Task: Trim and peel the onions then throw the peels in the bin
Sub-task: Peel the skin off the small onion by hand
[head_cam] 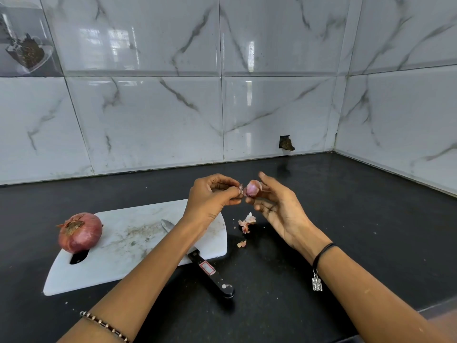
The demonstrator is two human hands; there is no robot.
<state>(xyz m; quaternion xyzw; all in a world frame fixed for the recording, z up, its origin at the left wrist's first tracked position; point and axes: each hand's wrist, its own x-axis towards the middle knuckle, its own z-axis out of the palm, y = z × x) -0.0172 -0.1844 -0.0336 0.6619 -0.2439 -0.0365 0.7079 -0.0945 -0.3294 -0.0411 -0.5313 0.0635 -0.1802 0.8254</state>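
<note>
Pink small onion (252, 188) gripped by right hand (275, 203), palm up, left hand (212, 194) knuckles-up, pinching its loose peel (240, 189)

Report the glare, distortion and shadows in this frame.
Head view: window glare streaks the glossy white marble-look wall tiles; wide-angle bending bows the tile seams; the white plastic cutting board and black-handled knife cast soft shadows on the black countertop; the small pink onion in the right hand, and the papery peel pinched by the left hand, look sharp.
</note>
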